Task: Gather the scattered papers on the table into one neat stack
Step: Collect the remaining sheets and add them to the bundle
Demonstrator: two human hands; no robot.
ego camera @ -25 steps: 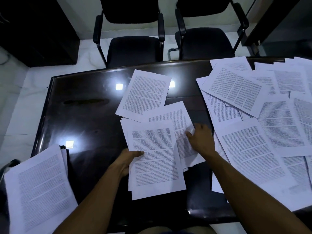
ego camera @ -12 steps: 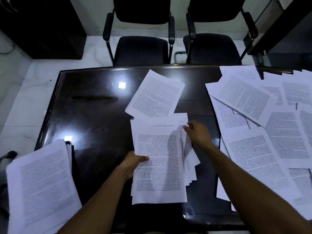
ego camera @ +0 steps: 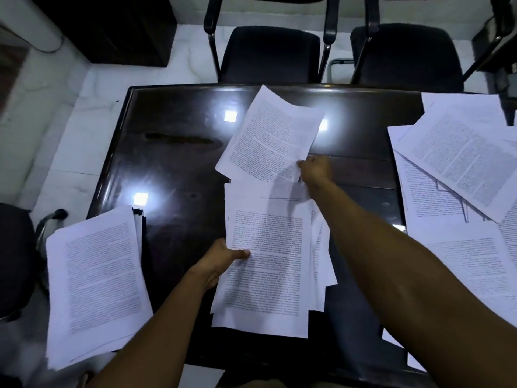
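A: White printed sheets, gathered pile (ego camera: 265, 264), sit at the near middle of the dark glossy worktop (ego camera: 179, 169), edges ragged on the right side. Your left hand (ego camera: 221, 259) holds the pile's left edge, thumb curled over the top page, fingers hidden beneath.

B: And the other grip?

A: Your right hand (ego camera: 314, 169) pinches the near right corner of a single sheet (ego camera: 271, 138). That sheet lies tilted just beyond the pile, its far edge curling up off the worktop, its near edge overlapping the pile's top.

B: Other papers?

A: Loose sheets (ego camera: 458, 175) overlap one another across the right end of the worktop, well apart from the pile. A second stack (ego camera: 95, 278) lies at the near left corner, hanging over the worktop's edge.

B: Surroundings?

A: Two black chairs (ego camera: 268, 51) stand side by side behind the far edge. Part of another chair (ego camera: 16, 259) shows at the left. Ceiling lights reflect as bright squares on the worktop.
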